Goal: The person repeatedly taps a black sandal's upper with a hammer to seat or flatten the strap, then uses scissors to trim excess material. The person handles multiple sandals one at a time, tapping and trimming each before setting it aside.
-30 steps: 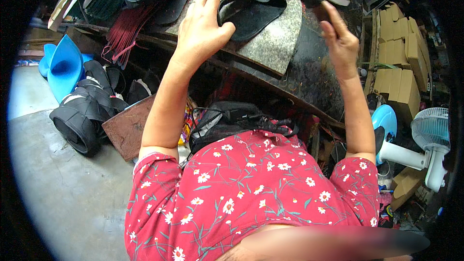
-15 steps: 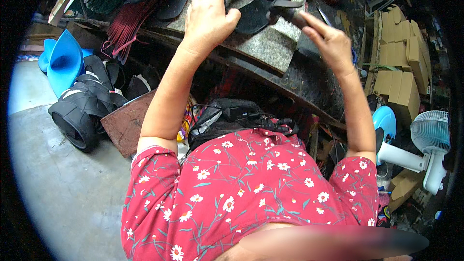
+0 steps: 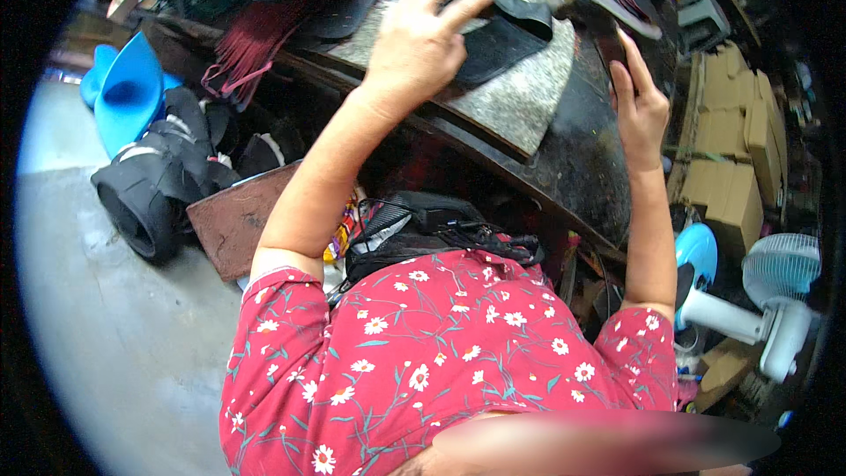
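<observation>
Head view: person in a red flowered top leans over a cluttered dark counter point(image 3: 573, 167); both forearms reach toward the upper middle of the frame.
Left hand point(image 3: 419, 48): pressed down on a piece of black material point(image 3: 502, 40), thumb and fingers curled over its near edge; grip closed on it, holding it flat.
Black material: lies on a grey speckled slab point(image 3: 511, 101) at upper centre of the frame; shape partly hidden under the hand, looks like a cut sole or strap piece.
Right hand point(image 3: 639, 110): upper right, raised off the counter, fingers wrapped round the handle of a dark tool point(image 3: 608, 22); grip closed on it. Tool head sits above and just right of the black material; blurred, and I cannot tell its exact kind.
Nearby: blue plastic funnels point(image 3: 128, 92) and black rubber tyre pieces point(image 3: 154, 189) at left, a brown board point(image 3: 233, 220) below them, stacked cardboard boxes point(image 3: 723, 159) at right, white fan point(image 3: 780, 295) at lower right.
Risk, fingers: left fingertips lie close to where the tool head would land; a stroke off line could hit them.
Risk, slip: material held at one side only; it may skid or curl on the slab if hold-down pressure eases.
Risk, clutter: crowded items behind the slab could catch the tool on the backswing.
</observation>
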A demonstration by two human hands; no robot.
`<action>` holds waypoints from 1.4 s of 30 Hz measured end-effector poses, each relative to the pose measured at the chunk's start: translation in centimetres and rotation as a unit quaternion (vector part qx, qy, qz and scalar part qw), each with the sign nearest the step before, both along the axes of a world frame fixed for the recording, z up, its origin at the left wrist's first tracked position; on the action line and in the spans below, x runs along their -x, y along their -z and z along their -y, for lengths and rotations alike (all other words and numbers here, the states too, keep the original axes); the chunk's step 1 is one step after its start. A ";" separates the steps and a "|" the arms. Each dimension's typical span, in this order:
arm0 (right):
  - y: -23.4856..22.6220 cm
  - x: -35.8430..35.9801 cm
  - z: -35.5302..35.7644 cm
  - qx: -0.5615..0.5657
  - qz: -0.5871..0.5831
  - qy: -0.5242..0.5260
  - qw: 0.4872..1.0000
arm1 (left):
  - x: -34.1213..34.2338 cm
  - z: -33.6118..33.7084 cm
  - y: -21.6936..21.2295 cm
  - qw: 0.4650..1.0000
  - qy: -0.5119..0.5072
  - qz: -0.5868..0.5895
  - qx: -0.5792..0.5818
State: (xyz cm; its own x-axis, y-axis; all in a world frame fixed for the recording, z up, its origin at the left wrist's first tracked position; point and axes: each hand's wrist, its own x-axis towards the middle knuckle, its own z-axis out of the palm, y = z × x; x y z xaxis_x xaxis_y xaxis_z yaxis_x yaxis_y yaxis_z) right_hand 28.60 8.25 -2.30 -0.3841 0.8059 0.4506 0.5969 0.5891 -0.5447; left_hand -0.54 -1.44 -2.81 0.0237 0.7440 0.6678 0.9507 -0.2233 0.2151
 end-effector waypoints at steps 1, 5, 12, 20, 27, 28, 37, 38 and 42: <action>0.3 0.1 0.1 0.006 0.056 -0.003 0.998 | -0.1 0.0 -0.4 1.000 0.014 0.000 0.017; 1.4 -0.3 0.4 0.098 0.116 0.030 0.988 | -0.3 -0.2 -1.9 0.984 -0.036 -0.102 0.142; 1.0 -6.9 3.7 -0.031 0.076 -0.097 0.992 | 0.5 -2.9 -2.8 0.960 0.003 -0.066 0.273; 1.1 -9.4 0.5 0.047 0.129 -0.077 0.988 | 1.5 -4.9 -3.5 0.960 -0.144 -0.229 0.073; 1.1 -11.0 -0.6 0.110 0.295 0.112 0.943 | -6.0 -4.6 -0.8 0.950 0.042 -0.127 0.281; 1.2 -11.2 -0.7 0.136 0.311 0.132 0.931 | -6.1 -5.2 -0.3 0.957 0.030 -0.121 0.264; -0.3 -10.5 -3.0 0.346 -0.007 -0.005 0.938 | -3.4 -6.6 -1.2 0.952 0.140 0.171 0.213; -0.7 -10.0 -2.1 0.369 -0.078 -0.041 0.925 | -2.8 -6.4 -1.6 0.914 0.160 0.253 0.273; -3.2 -6.3 1.7 0.155 0.109 -0.029 0.981 | -1.6 -5.3 -2.4 0.773 0.212 0.512 0.309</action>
State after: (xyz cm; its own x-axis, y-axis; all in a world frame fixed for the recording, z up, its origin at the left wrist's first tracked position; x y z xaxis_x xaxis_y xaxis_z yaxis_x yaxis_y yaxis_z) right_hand 34.89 6.59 0.91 -0.4942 0.8648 0.0893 0.6891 0.4523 -0.5662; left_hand 1.06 3.88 -0.40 0.0468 0.9988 0.0177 0.0803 -0.0214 0.9965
